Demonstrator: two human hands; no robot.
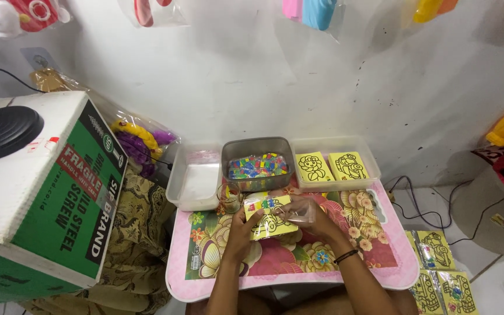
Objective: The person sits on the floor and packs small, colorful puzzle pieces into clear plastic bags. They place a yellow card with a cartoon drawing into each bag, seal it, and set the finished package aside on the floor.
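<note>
My left hand (pixel 241 228) holds the left edge of a yellow picture card (pixel 269 217) with a black line drawing and small coloured packets along its top. My right hand (pixel 313 220) grips the same card from the right, together with a clear plastic sleeve (pixel 298 210) that it pinches around the card. Both hands hover over a small pink table (pixel 380 265) with a flower-patterned top. Just behind the card stands a grey bin (pixel 258 150) full of small coloured packets.
A clear tray (pixel 196 184) sits left of the bin; another clear tray (pixel 368 153) to its right holds two yellow cards. A small cup (pixel 228 197) stands by the bin. A large cardboard box (pixel 48 192) stands left. Bagged cards (pixel 438 274) lie on the floor right.
</note>
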